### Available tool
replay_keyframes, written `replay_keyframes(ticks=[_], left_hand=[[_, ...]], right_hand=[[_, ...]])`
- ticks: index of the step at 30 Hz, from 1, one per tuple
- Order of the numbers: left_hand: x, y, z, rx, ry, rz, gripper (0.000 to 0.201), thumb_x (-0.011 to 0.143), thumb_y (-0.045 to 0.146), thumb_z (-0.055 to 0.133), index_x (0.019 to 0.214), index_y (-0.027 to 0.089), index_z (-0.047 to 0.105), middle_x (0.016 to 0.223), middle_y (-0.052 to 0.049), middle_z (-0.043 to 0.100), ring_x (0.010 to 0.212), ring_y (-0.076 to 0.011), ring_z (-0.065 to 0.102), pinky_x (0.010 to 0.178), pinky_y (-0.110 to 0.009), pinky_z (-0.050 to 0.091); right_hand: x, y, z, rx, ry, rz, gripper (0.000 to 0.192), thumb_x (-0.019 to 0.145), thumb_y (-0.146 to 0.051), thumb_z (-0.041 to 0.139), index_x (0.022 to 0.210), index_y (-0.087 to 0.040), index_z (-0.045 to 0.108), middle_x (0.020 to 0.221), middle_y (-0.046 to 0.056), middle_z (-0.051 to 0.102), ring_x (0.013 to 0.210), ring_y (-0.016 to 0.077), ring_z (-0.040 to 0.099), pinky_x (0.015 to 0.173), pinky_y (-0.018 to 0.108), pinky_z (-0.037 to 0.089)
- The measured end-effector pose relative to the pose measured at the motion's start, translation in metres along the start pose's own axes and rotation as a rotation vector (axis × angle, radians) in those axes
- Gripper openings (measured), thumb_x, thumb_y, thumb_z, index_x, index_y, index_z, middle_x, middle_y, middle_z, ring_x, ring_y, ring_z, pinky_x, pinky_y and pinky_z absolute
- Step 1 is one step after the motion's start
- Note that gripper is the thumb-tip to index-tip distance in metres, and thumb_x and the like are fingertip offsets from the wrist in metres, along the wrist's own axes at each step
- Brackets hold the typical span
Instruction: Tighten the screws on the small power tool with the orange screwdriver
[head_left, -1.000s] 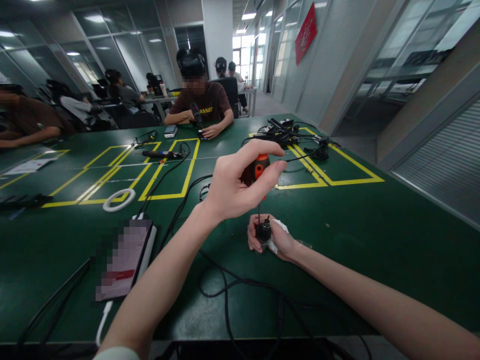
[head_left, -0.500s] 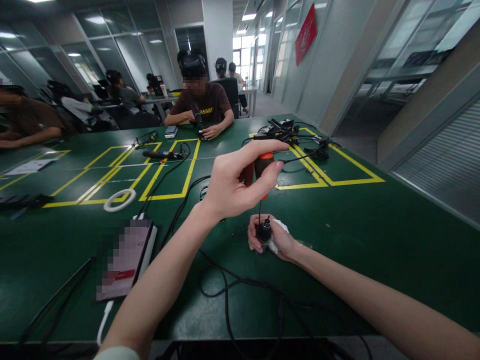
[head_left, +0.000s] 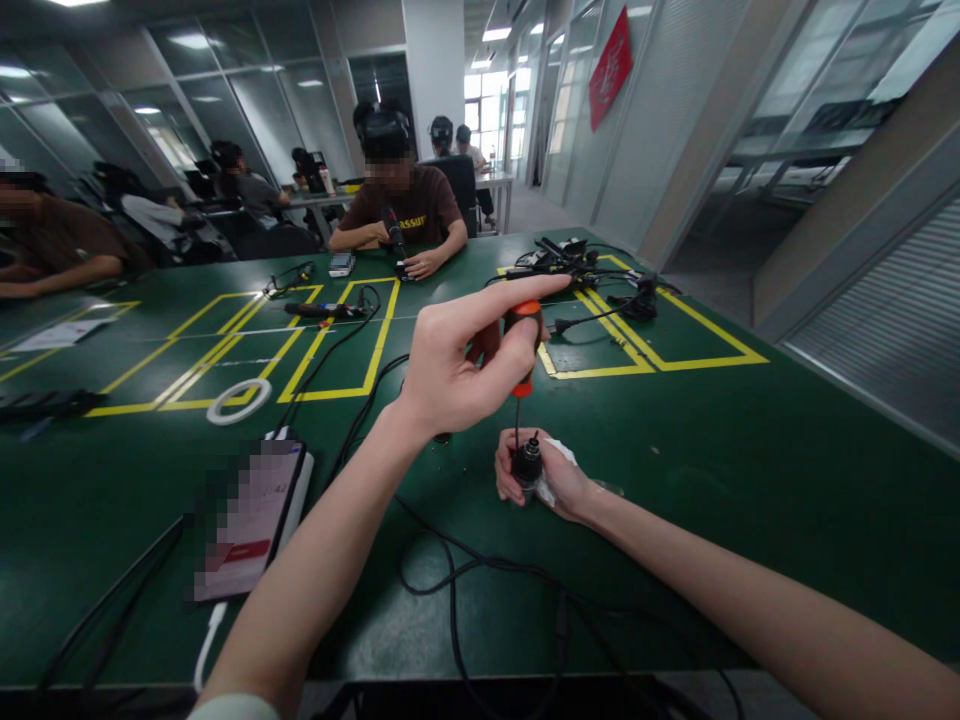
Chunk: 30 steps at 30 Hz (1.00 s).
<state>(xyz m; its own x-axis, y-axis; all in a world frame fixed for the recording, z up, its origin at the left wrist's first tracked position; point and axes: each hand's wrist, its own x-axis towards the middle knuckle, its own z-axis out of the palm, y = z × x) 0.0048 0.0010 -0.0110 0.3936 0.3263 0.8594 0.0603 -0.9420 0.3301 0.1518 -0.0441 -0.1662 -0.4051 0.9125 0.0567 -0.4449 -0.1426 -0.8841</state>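
Fingers of the left hand (head_left: 461,360), in the head view, are closed lightly on the handle of an orange-and-black screwdriver (head_left: 527,382); the thumb presses its side and the index finger reaches out straight past the top. The right hand (head_left: 568,482) is curled around a stepped black cylindrical part (head_left: 528,462), with some white wrapping (head_left: 562,452) against the palm. The screwdriver stands nearly upright over the green table (head_left: 750,450), its thin shaft running down beside the part's narrow top; whether the tip is seated cannot be told.

The screwdriver looks light and rigid, best held by the thick handle, as the slim shaft offers little purchase. The part seems hard, small and perhaps slippery, so its wider lower body probably gives the surest hold.
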Motion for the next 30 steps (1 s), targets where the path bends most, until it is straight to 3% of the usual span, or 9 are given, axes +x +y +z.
replay_keyframes(ticks=[8, 15, 18, 25, 30], left_hand=[[0.003, 0.0, 0.006, 0.032, 0.08, 0.0, 0.018, 0.094, 0.03, 0.072, 0.107, 0.019, 0.076, 0.085, 0.0, 0.077, 0.047, -0.0044, 0.049, 0.043, -0.022, 0.041], [0.001, -0.001, -0.001, 0.032, 0.011, 0.004, 0.031, 0.105, 0.033, 0.052, 0.123, 0.023, 0.075, 0.083, -0.001, 0.079, 0.058, -0.0112, 0.067, 0.05, -0.025, 0.052], [0.0, -0.002, -0.002, 0.016, 0.008, -0.009, 0.031, 0.105, 0.032, 0.052, 0.124, 0.022, 0.074, 0.083, -0.002, 0.079, 0.059, -0.0117, 0.069, 0.049, -0.025, 0.051], [0.003, -0.001, 0.004, 0.028, 0.06, 0.012, 0.025, 0.099, 0.036, 0.063, 0.117, 0.023, 0.075, 0.091, -0.001, 0.077, 0.048, -0.0054, 0.052, 0.044, -0.023, 0.044], [0.004, -0.001, 0.004, 0.041, 0.046, 0.029, 0.023, 0.098, 0.033, 0.066, 0.116, 0.023, 0.075, 0.098, -0.002, 0.079, 0.05, -0.0059, 0.05, 0.046, -0.023, 0.044]], right_hand=[[-0.001, -0.001, 0.001, 0.009, 0.01, 0.007, 0.032, 0.09, -0.04, 0.059, 0.066, -0.019, 0.058, 0.044, -0.003, 0.055, 0.036, 0.0123, 0.048, 0.052, 0.028, 0.049], [-0.001, -0.001, 0.002, 0.008, 0.011, 0.001, 0.031, 0.09, -0.04, 0.059, 0.066, -0.019, 0.057, 0.043, -0.003, 0.054, 0.036, 0.0121, 0.048, 0.052, 0.028, 0.049], [-0.001, -0.001, 0.0, 0.002, 0.013, -0.003, 0.031, 0.09, -0.039, 0.059, 0.066, -0.019, 0.058, 0.043, -0.003, 0.054, 0.036, 0.0126, 0.048, 0.051, 0.028, 0.048], [0.001, -0.007, -0.007, -0.02, 0.04, -0.038, 0.031, 0.091, -0.038, 0.059, 0.065, -0.019, 0.058, 0.044, -0.002, 0.056, 0.037, 0.0135, 0.048, 0.049, 0.028, 0.045], [0.001, -0.009, -0.009, -0.02, 0.047, -0.033, 0.032, 0.09, -0.038, 0.058, 0.065, -0.019, 0.059, 0.044, -0.002, 0.057, 0.037, 0.0136, 0.048, 0.052, 0.029, 0.047]])
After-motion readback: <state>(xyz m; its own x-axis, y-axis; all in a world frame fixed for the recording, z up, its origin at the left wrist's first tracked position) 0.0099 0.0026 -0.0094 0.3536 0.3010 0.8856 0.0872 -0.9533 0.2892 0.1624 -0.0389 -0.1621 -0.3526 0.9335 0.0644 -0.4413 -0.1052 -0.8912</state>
